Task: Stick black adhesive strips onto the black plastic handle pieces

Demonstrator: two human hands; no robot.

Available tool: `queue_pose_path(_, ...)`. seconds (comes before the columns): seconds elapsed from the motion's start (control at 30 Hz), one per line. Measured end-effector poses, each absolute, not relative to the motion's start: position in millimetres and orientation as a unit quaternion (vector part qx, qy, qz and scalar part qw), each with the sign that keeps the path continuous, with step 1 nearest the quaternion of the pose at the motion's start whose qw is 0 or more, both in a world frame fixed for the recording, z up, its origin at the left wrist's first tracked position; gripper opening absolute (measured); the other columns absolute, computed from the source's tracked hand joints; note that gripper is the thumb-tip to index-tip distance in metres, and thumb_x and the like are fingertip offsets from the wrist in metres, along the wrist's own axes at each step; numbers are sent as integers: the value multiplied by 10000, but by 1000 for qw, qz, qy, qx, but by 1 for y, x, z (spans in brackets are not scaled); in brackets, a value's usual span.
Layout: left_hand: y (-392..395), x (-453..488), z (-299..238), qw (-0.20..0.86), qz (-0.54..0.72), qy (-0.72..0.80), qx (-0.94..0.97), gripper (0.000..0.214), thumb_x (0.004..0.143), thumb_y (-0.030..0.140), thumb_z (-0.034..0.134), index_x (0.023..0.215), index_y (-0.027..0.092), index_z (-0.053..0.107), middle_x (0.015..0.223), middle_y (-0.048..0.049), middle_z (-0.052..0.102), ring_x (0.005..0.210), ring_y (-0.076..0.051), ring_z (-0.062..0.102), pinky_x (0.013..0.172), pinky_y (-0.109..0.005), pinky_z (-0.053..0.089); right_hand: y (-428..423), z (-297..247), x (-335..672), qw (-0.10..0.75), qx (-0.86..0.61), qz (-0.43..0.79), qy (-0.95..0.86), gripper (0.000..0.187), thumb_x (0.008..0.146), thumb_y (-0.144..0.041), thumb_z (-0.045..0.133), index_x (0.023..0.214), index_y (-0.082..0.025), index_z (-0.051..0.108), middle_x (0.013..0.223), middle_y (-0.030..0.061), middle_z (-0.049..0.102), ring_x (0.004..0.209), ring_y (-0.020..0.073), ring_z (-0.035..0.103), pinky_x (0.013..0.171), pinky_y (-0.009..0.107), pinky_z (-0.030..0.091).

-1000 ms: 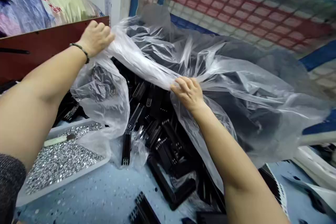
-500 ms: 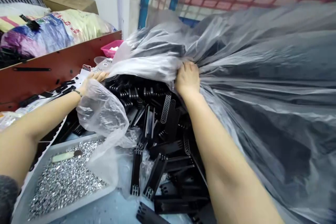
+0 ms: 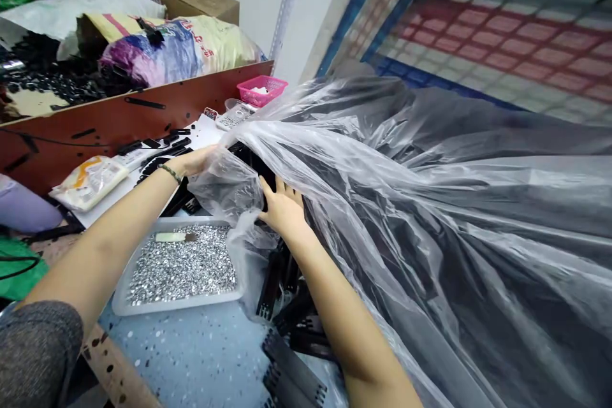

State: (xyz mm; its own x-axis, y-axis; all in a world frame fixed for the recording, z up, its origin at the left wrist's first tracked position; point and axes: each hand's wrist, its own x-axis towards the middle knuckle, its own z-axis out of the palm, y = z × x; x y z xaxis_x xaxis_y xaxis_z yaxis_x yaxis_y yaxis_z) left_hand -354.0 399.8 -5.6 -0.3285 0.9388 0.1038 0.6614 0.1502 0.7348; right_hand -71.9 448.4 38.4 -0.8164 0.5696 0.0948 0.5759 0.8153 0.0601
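Observation:
A huge clear plastic bag point(image 3: 430, 204) full of black plastic parts fills the right of the view. My left hand point(image 3: 198, 160) grips the bag's rim at its open mouth, fingers partly hidden by the film. My right hand point(image 3: 283, 207) reaches into the mouth under the plastic, fingers stretched toward the dark parts inside. Several long black comb-like parts point(image 3: 291, 331) spill out below my right forearm onto the blue speckled floor.
A white tray point(image 3: 125, 303) of small shiny metal bits with a pale-handled tool point(image 3: 176, 237) lies left of the bag. A red-brown board point(image 3: 95, 124) runs behind, a pink basket point(image 3: 262, 90) and loose black parts point(image 3: 162, 145) by it. Stuffed sacks point(image 3: 176, 48) sit beyond.
My view has pulled back. The bag's plastic has come down over the black parts. My right hand let go of the bunched film and moved down into the mouth; my left stays at the rim.

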Motion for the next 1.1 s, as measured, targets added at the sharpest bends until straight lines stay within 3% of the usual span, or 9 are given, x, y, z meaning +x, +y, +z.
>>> queue_pose_path(0.17,365,-362,-13,244,289,735,563,1127,540,126,780,1528,136,237,1500,-134,396,1303,-225,495,1039,-249,447,467,43,-55,-75,-293,53,-952,863,783,-143,633,1540,-281,244,1502,147,386,1274,325,508,1005,432,453)
queue_pose_path(0.33,378,-369,-26,167,305,813,466,622,763,100,510,1384,122,478,1326,-127,574,1212,-227,555,1038,-313,432,463,87,-18,66,-269,195,-941,366,817,-128,497,1125,-161,691,1256,104,637,1197,244,584,1060,383,434)
queue_pose_path(0.43,395,-357,-31,135,289,843,434,365,816,162,521,1157,153,650,1200,-128,631,1178,-251,562,1017,-344,435,446,110,-35,219,-199,301,-907,262,852,-243,519,1053,-195,682,1229,70,651,1159,233,605,995,400,488)
queue_pose_path(0.53,404,-342,-33,97,265,861,423,263,862,241,538,1070,138,661,1227,-151,581,1228,-277,504,1022,-430,423,430,95,-92,327,-128,182,-919,311,897,-218,455,1139,-174,645,1376,103,541,1329,226,453,1130,429,346)
queue_pose_path(0.6,403,-337,-30,75,251,866,425,284,888,265,521,1104,118,632,1244,-161,555,1240,-280,487,1027,-474,412,430,71,-140,265,-115,93,-953,354,914,-222,445,1211,-132,616,1453,135,456,1432,253,290,1178,472,233)
queue_pose_path(0.73,383,-336,-16,66,237,859,449,454,821,224,581,1260,117,546,1192,-173,590,1140,-270,571,976,-412,469,445,39,-210,96,-160,76,-979,589,941,-431,462,1427,-100,417,1470,156,433,1435,307,260,1154,594,149)
queue_pose_path(0.9,355,-324,-7,-17,255,764,592,716,813,85,412,1509,169,265,1559,-134,253,1474,-241,216,1211,-433,208,436,51,-185,107,-177,111,-972,498,967,-351,421,1387,-87,460,1466,146,437,1373,241,369,1146,421,271)
queue_pose_path(1.0,354,-319,-12,14,230,660,715,751,748,29,352,1488,155,330,1601,-86,173,1493,-207,177,1220,-423,216,410,51,-94,95,-197,85,-972,494,969,-325,414,1424,-135,436,1373,142,526,1224,228,536,1032,332,405)
queue_pose_path(1.1,362,-319,-14,54,251,665,701,636,763,96,364,1390,138,465,1602,-89,165,1489,-219,192,1215,-443,227,397,51,21,-68,-274,113,-953,821,910,-547,504,1560,-194,148,1147,132,668,973,266,673,813,345,510)
